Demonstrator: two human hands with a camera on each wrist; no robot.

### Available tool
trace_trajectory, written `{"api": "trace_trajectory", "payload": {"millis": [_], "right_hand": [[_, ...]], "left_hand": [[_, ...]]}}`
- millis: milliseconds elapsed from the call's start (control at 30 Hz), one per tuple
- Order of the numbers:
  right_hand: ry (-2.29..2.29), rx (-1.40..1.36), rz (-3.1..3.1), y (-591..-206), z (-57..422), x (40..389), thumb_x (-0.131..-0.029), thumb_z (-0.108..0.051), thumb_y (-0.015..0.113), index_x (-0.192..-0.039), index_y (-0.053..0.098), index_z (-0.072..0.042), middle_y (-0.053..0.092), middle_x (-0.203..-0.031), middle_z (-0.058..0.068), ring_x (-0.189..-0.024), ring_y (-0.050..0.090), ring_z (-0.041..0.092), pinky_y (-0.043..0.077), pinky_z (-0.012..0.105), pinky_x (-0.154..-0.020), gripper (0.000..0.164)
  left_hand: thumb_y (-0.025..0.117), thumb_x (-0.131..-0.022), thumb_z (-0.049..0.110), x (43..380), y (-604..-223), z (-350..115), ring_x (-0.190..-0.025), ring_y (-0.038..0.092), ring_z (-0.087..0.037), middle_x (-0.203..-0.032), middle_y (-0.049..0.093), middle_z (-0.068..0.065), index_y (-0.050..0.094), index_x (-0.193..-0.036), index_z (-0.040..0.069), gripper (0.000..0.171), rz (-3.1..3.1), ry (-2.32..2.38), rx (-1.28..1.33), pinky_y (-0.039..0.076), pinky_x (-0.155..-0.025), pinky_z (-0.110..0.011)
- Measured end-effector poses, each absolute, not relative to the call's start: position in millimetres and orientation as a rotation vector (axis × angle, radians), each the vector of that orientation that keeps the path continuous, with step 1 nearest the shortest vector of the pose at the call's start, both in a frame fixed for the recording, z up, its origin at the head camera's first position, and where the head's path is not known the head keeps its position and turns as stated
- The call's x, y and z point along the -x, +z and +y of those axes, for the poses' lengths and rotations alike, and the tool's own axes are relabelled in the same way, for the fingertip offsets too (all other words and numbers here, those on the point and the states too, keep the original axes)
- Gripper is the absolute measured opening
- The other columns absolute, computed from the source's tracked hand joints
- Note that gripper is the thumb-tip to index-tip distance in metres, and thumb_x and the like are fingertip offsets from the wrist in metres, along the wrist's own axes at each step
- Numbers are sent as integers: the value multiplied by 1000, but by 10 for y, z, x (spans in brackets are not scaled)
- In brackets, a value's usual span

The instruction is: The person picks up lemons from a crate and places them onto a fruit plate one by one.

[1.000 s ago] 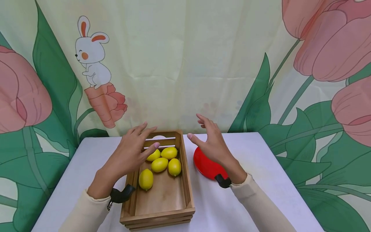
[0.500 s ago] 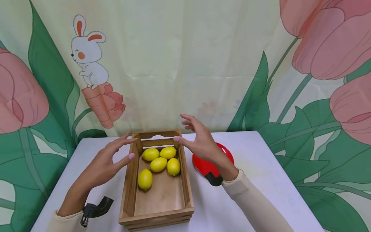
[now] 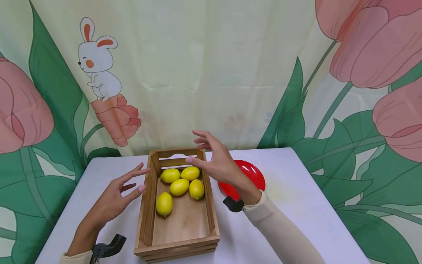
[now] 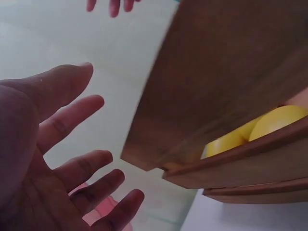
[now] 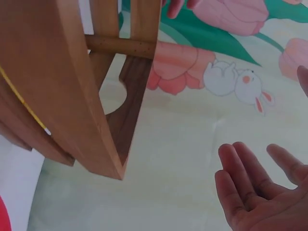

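Observation:
Several yellow lemons [image 3: 179,187] lie inside a slatted wooden crate [image 3: 178,243], most of them grouped toward its far end. My left hand [image 3: 110,201] hovers beside the crate's left side, its fingers spread and holding nothing. In the left wrist view, that palm [image 4: 36,192] faces the crate wall [image 4: 211,72], and lemons show through a gap in the slats. My right hand [image 3: 217,161] is raised at the far right corner of the crate, fingers loosely extended with nothing in them. The right wrist view has these fingers [image 5: 250,180] apart from the wood.
A round red plate [image 3: 252,176] lies on the white-covered table [image 3: 283,220] right of the crate, partly hidden behind my right forearm. Behind the table hangs a curtain [image 3: 178,80] printed with tulips and a rabbit.
My left hand has moved left and down, from over the crate to beside it. The right hand has shifted left from near the plate toward the crate. The lemons stay in place.

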State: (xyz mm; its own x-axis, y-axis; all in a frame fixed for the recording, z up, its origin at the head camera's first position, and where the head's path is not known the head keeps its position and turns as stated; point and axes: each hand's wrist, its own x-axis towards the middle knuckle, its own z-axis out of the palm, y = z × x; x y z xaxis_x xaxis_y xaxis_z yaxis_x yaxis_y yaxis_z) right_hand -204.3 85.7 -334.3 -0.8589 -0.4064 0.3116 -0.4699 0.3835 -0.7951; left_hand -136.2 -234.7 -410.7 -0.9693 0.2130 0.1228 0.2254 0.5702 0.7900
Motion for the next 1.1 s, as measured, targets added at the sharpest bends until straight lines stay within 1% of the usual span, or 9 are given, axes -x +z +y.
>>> {"api": "trace_trajectory", "payload": {"millis": [67, 167, 233, 300, 400, 667, 867, 1000, 1100], "right_hand": [[1522, -828, -2550, -3344, 829, 2038, -83, -45, 78, -146, 38, -46, 57, -135, -7, -119, 57, 11, 43, 39, -108, 74], [1550, -846, -2545, -3342, 776, 2024, -84, -43, 78, -146, 38, -47, 57, -136, -8, -120, 57, 11, 44, 39, -108, 74], [1577, -848, -2539, -3334, 730, 2013, -83, -42, 79, -145, 39, -47, 58, -134, -8, -119, 57, 11, 45, 41, -107, 73], [1603, -855, -2529, -3320, 675, 2006, -84, -42, 79, -144, 40, -48, 58, -134, -9, -119, 58, 11, 46, 43, -105, 72], [1640, -875, -2508, -3291, 584, 1998, -84, -42, 78, -143, 41, -47, 59, -133, -8, -118, 58, 12, 49, 42, -102, 70], [1767, -912, -2497, -3248, 349, 2021, -86, -40, 77, -143, 42, -46, 59, -133, -6, -118, 58, 14, 56, 31, -90, 67], [1762, -911, -2503, -3270, 190, 2082, -86, -42, 76, -139, 46, -42, 62, -127, -7, -114, 62, 12, 53, 35, -97, 61], [1816, -941, -2493, -3321, 87, 2153, -87, -40, 75, -134, 53, -34, 64, -123, -5, -113, 63, 17, 50, 41, -102, 52], [1869, -966, -2499, -3400, 22, 2220, -88, -37, 76, -129, 58, -28, 66, -118, -3, -110, 63, 20, 50, 40, -100, 46]], "left_hand": [[62, -99, 32, 1362, -4159, -2349, -149, 28, -38, -164, 29, -3, 48, -147, 30, 51, -2754, -1440, 362, 41, -105, -62], [60, -100, 33, 1362, -4240, -2352, -147, 33, -33, -162, 33, 1, 46, -148, 32, 50, -2727, -1490, 322, 50, -104, -36], [60, -100, 33, 1362, -4298, -2354, -146, 36, -31, -162, 34, 3, 45, -148, 32, 50, -2701, -1541, 303, 49, -99, -20], [60, -100, 32, 1361, -4356, -2350, -144, 38, -30, -161, 34, 3, 45, -148, 32, 50, -2672, -1587, 293, 45, -94, -11], [59, -101, 32, 1363, -4432, -2337, -144, 39, -30, -161, 34, 4, 46, -148, 30, 49, -2645, -1640, 290, 46, -93, -11], [57, -101, 34, 1383, -4555, -2283, -141, 41, -31, -160, 37, 1, 46, -148, 27, 48, -2641, -1682, 256, 46, -93, -12], [57, -101, 37, 1423, -4586, -2287, -140, 44, -30, -154, 44, 1, 48, -145, 29, 46, -2671, -1604, 256, 47, -93, -15], [58, -101, 35, 1431, -4593, -2294, -139, 45, -28, -153, 45, 2, 48, -145, 28, 46, -2650, -1620, 276, 47, -94, -16], [59, -101, 34, 1423, -4602, -2300, -138, 46, -28, -153, 45, 2, 48, -145, 28, 46, -2637, -1636, 273, 47, -94, -15]]}}
